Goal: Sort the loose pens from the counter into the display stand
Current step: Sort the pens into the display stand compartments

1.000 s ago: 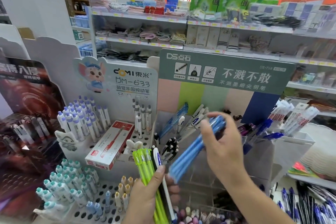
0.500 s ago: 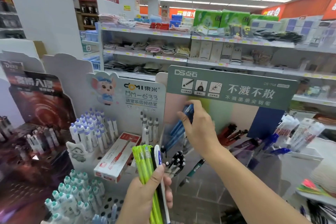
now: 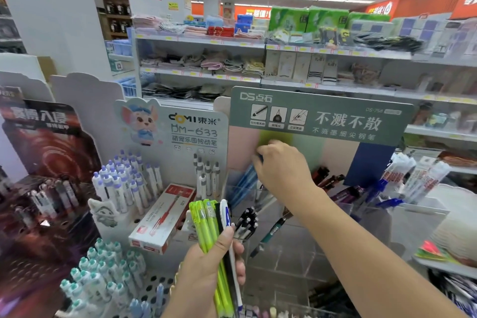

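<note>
The left hand (image 3: 206, 273) grips a bundle of lime-green pens (image 3: 206, 230) upright, with a black pen and a white-and-blue pen (image 3: 227, 217) beside them. The right hand (image 3: 282, 170) reaches into the clear acrylic display stand (image 3: 291, 255), its fingers curled over the tops of the blue pens (image 3: 244, 183) standing tilted in the back-left compartment. Left of the stand a red-and-white pen box (image 3: 162, 217) lies on a white cardboard display (image 3: 170, 131).
</note>
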